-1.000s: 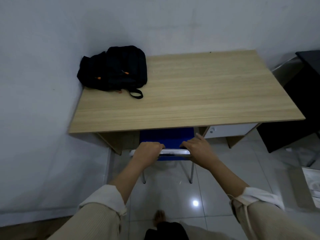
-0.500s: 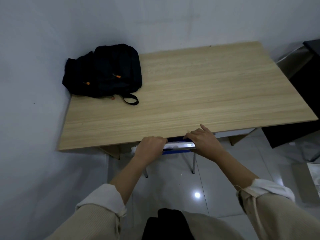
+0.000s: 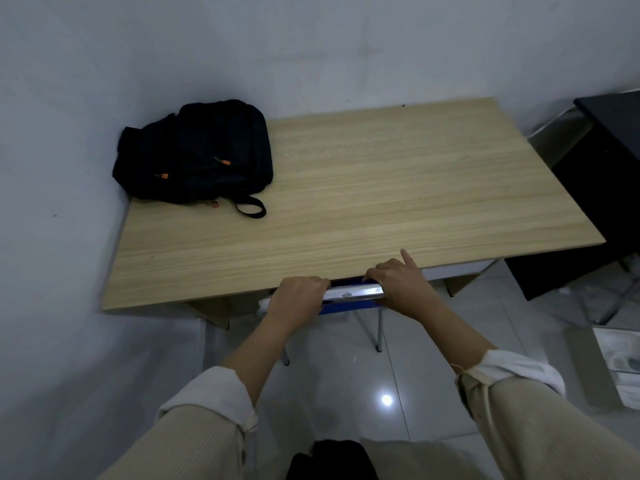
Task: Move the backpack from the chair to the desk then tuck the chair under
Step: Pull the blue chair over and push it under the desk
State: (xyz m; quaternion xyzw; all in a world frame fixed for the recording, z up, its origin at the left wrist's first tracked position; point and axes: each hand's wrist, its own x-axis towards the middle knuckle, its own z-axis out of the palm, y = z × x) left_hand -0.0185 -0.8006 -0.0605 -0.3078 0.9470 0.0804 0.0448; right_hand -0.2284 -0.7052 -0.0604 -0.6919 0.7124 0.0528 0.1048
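Observation:
The black backpack (image 3: 197,154) with orange zip pulls lies on the far left corner of the light wooden desk (image 3: 381,188), against the wall. The chair (image 3: 351,293), blue with a silver metal top rail, is almost wholly under the desk; only the rail, a strip of blue and two legs show. My left hand (image 3: 296,297) is closed over the rail's left end. My right hand (image 3: 403,284) grips the rail's right end with the index finger stretched out over the desk's front edge.
White walls close the desk in on the left and behind. A black cabinet (image 3: 595,202) stands to the right of the desk. Glossy white floor tiles (image 3: 332,393) lie below, and a pale box (image 3: 620,365) sits at the right edge.
The chair has slid forward under the desk: the blue seat seen a second ago is hidden, and both hands on the rail now sit at the desk's front edge.

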